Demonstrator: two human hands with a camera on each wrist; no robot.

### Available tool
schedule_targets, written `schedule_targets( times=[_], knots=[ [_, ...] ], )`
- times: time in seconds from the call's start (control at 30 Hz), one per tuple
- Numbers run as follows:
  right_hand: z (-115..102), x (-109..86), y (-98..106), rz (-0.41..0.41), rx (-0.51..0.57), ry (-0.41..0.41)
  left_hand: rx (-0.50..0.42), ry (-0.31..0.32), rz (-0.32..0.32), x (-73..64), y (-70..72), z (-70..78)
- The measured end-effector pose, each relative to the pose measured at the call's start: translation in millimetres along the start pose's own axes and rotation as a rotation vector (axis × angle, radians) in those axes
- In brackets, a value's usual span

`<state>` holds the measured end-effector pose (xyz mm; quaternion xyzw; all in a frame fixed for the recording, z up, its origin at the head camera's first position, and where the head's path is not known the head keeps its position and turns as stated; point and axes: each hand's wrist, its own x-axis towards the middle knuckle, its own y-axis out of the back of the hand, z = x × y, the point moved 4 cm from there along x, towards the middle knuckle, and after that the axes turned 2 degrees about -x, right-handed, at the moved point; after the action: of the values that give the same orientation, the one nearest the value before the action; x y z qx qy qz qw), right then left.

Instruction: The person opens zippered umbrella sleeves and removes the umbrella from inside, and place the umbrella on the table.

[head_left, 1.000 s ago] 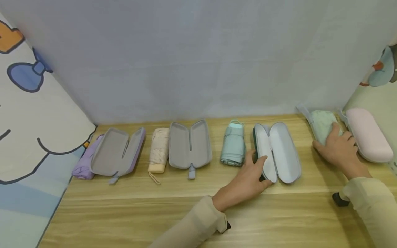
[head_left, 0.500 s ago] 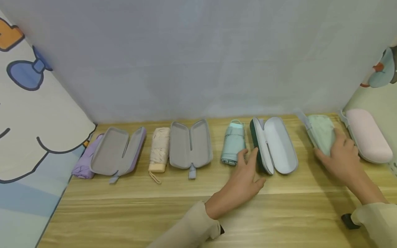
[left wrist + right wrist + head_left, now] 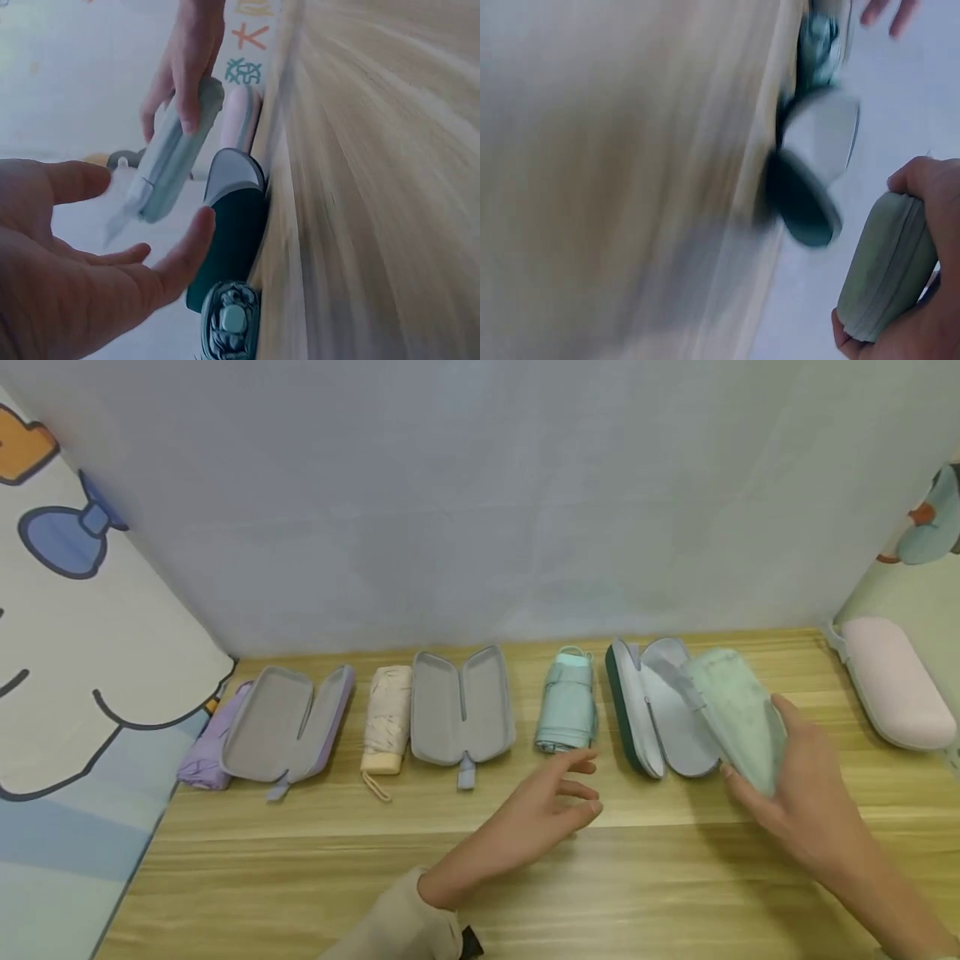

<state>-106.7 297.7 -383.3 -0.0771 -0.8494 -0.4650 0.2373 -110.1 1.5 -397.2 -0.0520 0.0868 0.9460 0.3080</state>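
Observation:
My right hand (image 3: 810, 785) grips a pale green zippered case (image 3: 738, 714) with a grey strap, raised over the table beside an open dark green case (image 3: 686, 727). In the right wrist view the thumb and fingers wrap the case (image 3: 885, 270) from both sides, and its zip seam shows. My left hand (image 3: 521, 818) hovers with nothing in it, fingers apart and slightly bent, just in front of a folded teal umbrella (image 3: 566, 706). From the left wrist, the umbrella's end (image 3: 231, 321) and the dark green shell (image 3: 236, 232) lie past the fingers.
Leftward stand an open grey-lined case (image 3: 483, 710), a folded cream umbrella (image 3: 386, 714), an open purple case (image 3: 262, 727) and a folded purple umbrella (image 3: 210, 752). A closed pink case (image 3: 896, 685) lies far right. A grey cloth backdrop (image 3: 480, 510) rises behind the wooden table (image 3: 315, 868).
The right hand has lifted the pale green case and carried it left. The left hand has let go of the dark green case, which was turned and pushed back slightly, and moved left.

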Motion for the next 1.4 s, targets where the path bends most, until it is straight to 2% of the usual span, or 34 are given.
schedule_targets(
  times=[0.07,0.17,0.37,0.43,0.57,0.67,0.77,0.87,1.0,1.1,1.17,1.23,1.33,1.4],
  knots=[
    [-15.2,-6.8,-3.4,0.031,0.033,0.085,-0.124,0.008,-0.008,-3.5,6.1,-0.4],
    [-35.1,-16.1,-10.1,0.034,0.061,0.209,-0.298,0.008,-0.03,-9.5,14.4,-1.9],
    [-63.8,-35.3,-27.4,-0.041,0.134,0.423,-0.502,-0.011,-0.131,-21.1,21.9,-13.3],
    [-71.2,-40.2,-34.0,-0.069,0.169,0.491,-0.521,0.007,-0.155,-25.5,23.5,-21.2],
    [-83.9,-45.4,-44.1,-0.126,0.221,0.58,-0.468,0.033,-0.193,-36.6,28.2,-35.5],
    [-91.1,-47.8,-48.5,-0.208,0.207,0.563,-0.436,0.062,-0.2,-44.2,31.7,-41.2],
    [-96.2,-50.6,-53.5,-0.295,0.179,0.535,-0.446,0.113,-0.181,-50.5,35.3,-46.5],
    [-98.4,-53.5,-58.6,-0.371,0.154,0.5,-0.382,0.113,-0.16,-56.5,38.9,-50.6],
    [-101.6,-56.0,-65.9,-0.457,0.113,0.449,-0.219,0.11,-0.151,-68.3,41.4,-52.6],
    [-106.5,-55.5,-71.1,-0.477,0.103,0.45,-0.117,0.154,-0.152,-77.7,42.7,-55.5],
    [-110.0,-54.5,-74.1,-0.474,0.104,0.463,-0.025,0.154,-0.147,-82.7,44.4,-56.7],
    [-112.6,-53.3,-76.9,-0.479,0.113,0.468,0.125,0.105,-0.133,-85.7,46.4,-56.8],
    [-114.7,-52.5,-80.2,-0.501,0.122,0.454,0.384,-0.024,-0.113,-89.5,48.5,-57.6],
    [-115.4,-52.6,-81.9,-0.518,0.131,0.442,0.51,-0.095,-0.105,-91.6,48.8,-60.4]
  ],
)
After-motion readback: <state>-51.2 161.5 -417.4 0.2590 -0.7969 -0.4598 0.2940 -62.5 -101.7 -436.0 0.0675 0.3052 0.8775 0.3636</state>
